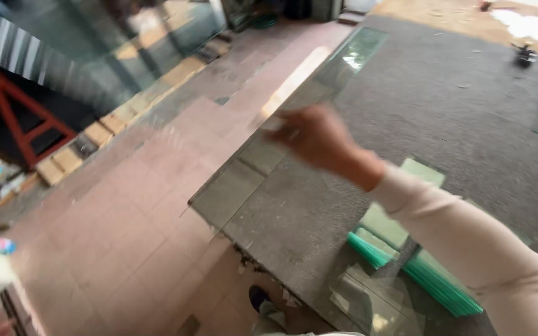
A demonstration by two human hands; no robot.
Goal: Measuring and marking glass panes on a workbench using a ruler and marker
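1. Reaching forward over the worktable, the right hand (316,138) closes its fingers on the near end of a long glass strip (319,78); the hand is blurred, so how tight the clasp is cannot be told.
2. From that grip the strip runs away from the person, its long axis following the table's left edge toward the far end, where its greenish tip catches the light.
3. Only this hand shows; the left hand is out of view, so the right is the one at the glass.
4. Just behind the grip, nearer the person, the pale sleeve (468,236) crosses stacked glass sheets (406,249) with green edges, lying flat on the surface.
5. Under the grip lies the grey carpeted tabletop (468,106), its near-left corner ragged.
6. Left of and below the grip spreads a reddish tiled floor (126,236), with a red frame stand (23,118) and leaning glass panes (94,56) well apart from the hand.
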